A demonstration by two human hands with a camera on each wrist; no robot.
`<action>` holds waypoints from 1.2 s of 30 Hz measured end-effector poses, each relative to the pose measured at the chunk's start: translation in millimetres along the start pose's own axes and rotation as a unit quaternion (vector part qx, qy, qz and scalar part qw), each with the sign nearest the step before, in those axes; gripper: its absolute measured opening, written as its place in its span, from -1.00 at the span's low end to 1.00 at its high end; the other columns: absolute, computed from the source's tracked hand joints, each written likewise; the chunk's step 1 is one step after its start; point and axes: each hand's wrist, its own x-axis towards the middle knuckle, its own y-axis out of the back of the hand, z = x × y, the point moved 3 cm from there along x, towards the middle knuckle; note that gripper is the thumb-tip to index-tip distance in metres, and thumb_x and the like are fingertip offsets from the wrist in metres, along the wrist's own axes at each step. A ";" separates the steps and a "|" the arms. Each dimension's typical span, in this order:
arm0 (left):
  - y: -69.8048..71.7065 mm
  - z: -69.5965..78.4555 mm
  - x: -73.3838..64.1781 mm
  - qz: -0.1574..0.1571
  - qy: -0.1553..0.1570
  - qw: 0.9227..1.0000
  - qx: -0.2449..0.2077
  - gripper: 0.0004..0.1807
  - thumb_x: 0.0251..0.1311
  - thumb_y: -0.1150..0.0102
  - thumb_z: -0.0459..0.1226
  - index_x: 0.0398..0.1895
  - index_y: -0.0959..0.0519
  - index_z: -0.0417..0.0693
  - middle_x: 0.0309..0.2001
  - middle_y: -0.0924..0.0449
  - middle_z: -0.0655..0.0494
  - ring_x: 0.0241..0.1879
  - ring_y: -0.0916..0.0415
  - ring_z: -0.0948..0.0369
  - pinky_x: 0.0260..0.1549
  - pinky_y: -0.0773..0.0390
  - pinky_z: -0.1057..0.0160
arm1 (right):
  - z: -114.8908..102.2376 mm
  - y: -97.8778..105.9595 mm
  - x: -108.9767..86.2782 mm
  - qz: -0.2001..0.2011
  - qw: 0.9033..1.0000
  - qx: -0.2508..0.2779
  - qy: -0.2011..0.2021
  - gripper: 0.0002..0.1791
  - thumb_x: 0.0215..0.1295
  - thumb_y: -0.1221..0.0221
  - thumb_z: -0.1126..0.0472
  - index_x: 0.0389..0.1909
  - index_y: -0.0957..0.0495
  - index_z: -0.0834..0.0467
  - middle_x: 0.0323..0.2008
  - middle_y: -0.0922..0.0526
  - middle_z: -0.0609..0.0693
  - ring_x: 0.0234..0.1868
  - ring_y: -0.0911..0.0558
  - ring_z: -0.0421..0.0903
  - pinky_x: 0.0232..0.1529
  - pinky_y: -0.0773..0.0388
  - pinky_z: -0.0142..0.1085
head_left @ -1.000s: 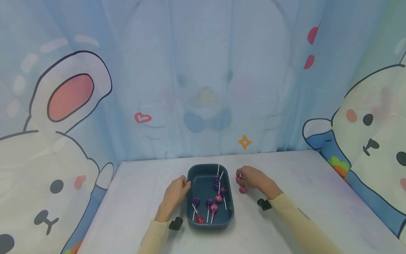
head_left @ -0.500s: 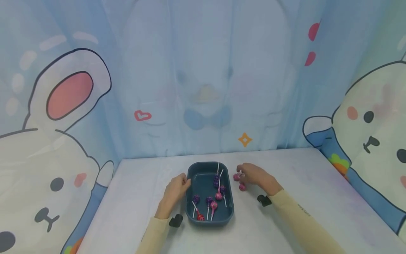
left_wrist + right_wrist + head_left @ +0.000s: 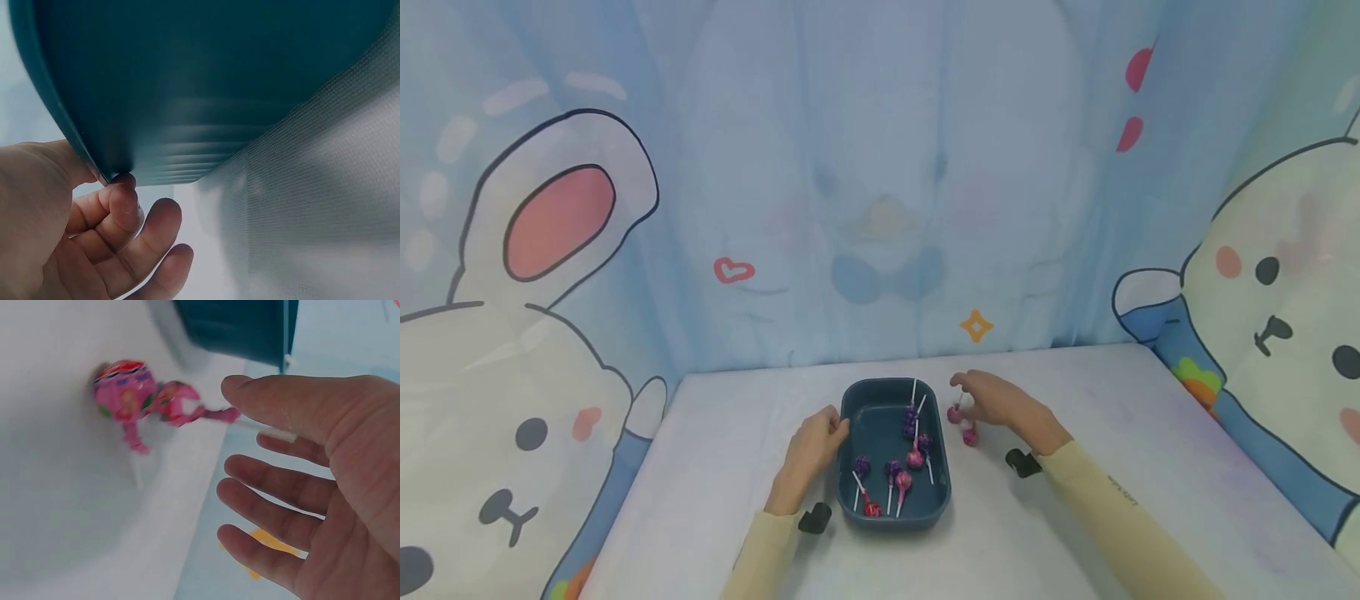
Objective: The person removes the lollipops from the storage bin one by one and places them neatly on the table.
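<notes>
A dark blue rectangular plastic container stands on the table with several wrapped lollipops in it: purple ones, pink ones and a red one. My left hand pinches its left rim between thumb and curled index finger. To the container's right lie two pink lollipops, close together. Over them hovers my right hand, thumb and fingers spread apart. In the right wrist view one white stick runs between thumb and index finger; the other pink lollipop lies nearer the camera.
A white cloth covers the table. Behind it hangs a light blue curtain with printed cartoon rabbits at both sides. A black camera mount sits at the left wrist, and another at the right.
My right hand has lifted slightly and its fingers have spread, showing more of the two pink lollipops, which sit a little further left. My left hand stays at the container's rim.
</notes>
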 end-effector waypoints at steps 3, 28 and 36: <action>0.9 1.0 0.4 -0.001 0.001 1.000 -0.001 -0.76 0.22 -0.02 -0.09 -0.51 -0.36 0.00 -0.62 -0.37 0.16 -0.63 -0.30 0.25 -0.64 -0.28 0.29 | -6.7 5.7 -0.8 0.000 1.000 0.000 0.004 -0.45 0.09 -0.27 0.14 0.12 -0.38 0.16 -0.04 -0.54 0.13 -0.07 -0.54 0.00 -0.02 -0.46 -0.07; 2.5 2.6 -0.6 -0.005 -0.001 1.000 -0.011 -0.77 0.24 0.00 -0.08 -0.49 -0.38 0.01 -0.61 -0.38 0.15 -0.62 -0.31 0.25 -0.63 -0.30 0.29 | -76.5 15.4 -0.3 0.022 0.994 -0.041 0.098 -0.41 0.11 -0.26 0.02 0.15 -0.39 0.14 0.04 -0.51 0.07 0.06 -0.51 -0.02 0.06 -0.43 -0.12; 0.3 0.7 0.4 -0.011 0.014 1.000 -0.015 -0.77 0.24 -0.01 -0.08 -0.48 -0.37 0.01 -0.61 -0.38 0.15 -0.61 -0.32 0.24 -0.63 -0.31 0.30 | -93.8 11.3 1.0 0.008 0.993 -0.030 0.115 -0.43 0.10 -0.26 0.03 0.13 -0.40 0.13 0.05 -0.52 0.05 0.03 -0.53 -0.06 0.05 -0.44 -0.15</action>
